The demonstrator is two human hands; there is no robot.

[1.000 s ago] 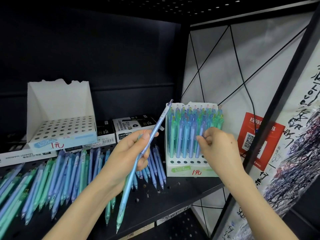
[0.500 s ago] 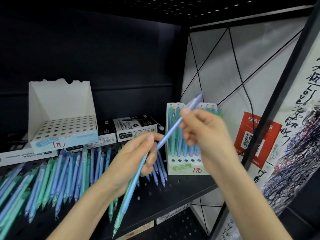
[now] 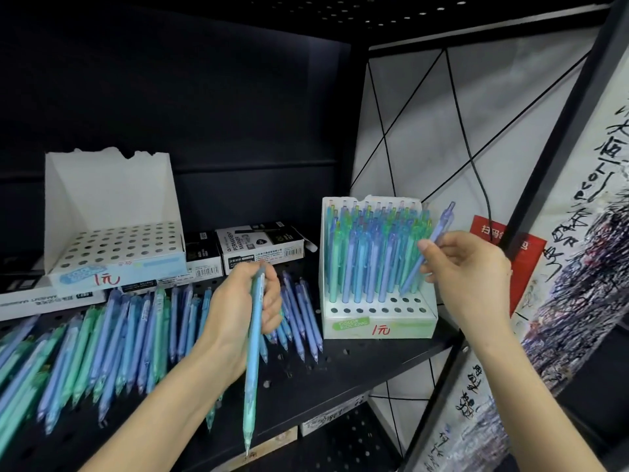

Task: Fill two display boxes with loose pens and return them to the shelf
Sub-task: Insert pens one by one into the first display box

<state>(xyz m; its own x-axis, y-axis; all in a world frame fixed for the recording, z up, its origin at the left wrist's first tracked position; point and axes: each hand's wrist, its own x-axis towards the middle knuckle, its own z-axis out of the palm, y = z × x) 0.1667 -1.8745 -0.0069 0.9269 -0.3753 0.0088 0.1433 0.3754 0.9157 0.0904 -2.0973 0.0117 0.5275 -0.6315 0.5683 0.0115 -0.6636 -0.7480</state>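
I see the right hand [image 3: 469, 270] pinching a pen [image 3: 441, 223], its tip slanting down at the empty front holes [image 3: 372, 310] of the box [image 3: 401, 330]. The left hand [image 3: 238, 308], farther left, grips a spare pen [image 3: 254, 352].

Left hand [image 3: 238, 311] fisted round aqua pen [image 3: 253, 356], right hand [image 3: 469, 267] raised, fingers [image 3: 429, 247] pinching blue pen [image 3: 442, 223]

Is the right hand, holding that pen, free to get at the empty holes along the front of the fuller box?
Probably yes. The right hand holds its pen tip-down close by the bare front holes of the box; nothing stands between, and the standing pens sit behind those rows.
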